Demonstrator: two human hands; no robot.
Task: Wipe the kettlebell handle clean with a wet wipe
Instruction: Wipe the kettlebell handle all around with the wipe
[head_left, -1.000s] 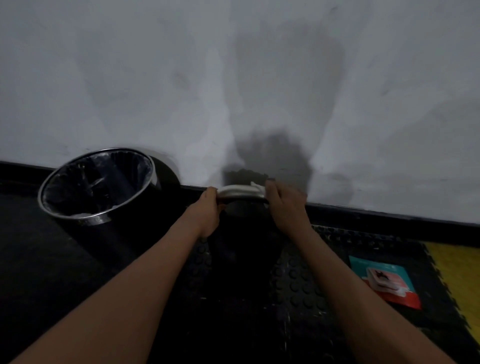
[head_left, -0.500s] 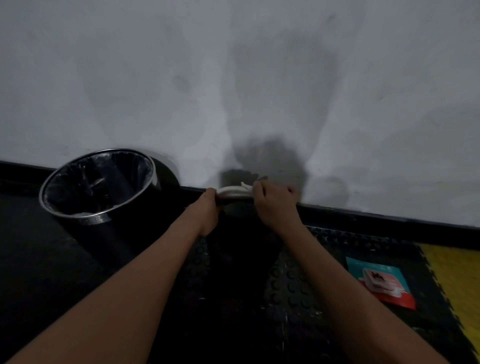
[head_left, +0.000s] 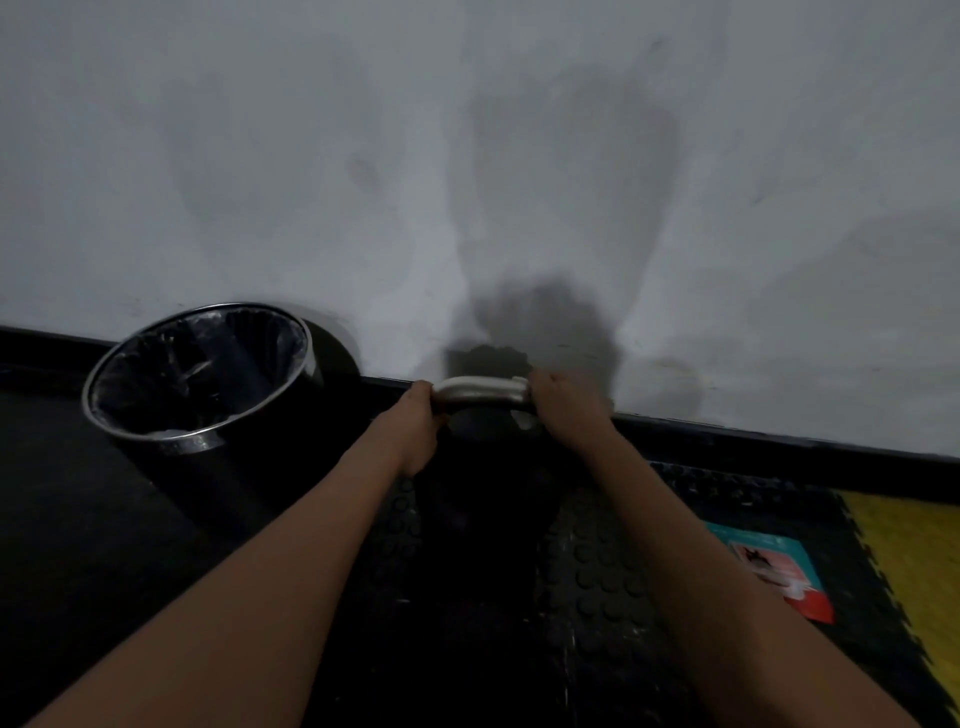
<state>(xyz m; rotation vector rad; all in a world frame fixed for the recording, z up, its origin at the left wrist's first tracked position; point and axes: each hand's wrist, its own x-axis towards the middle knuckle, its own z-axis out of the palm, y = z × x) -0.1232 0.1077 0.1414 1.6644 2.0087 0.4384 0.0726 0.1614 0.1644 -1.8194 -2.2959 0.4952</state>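
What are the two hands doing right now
Left hand: closed on the kettlebell handle, left end.
Right hand: closed on the wet wipe at the handle's right end.

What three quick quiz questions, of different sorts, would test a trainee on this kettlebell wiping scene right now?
1. True or false: the round black bin with the chrome rim stands to the right of the pale curved kettlebell handle.
2. Multiple choice: where is the white wet wipe? A) in the bin; B) under the right hand on the handle; C) on the yellow floor mat.
3. Fill in: the left hand grips the handle's ___ end.

Key
1. False: it stands to the left.
2. B.
3. Left. The teal and red wipe packet lies apart, on the black studded mat.
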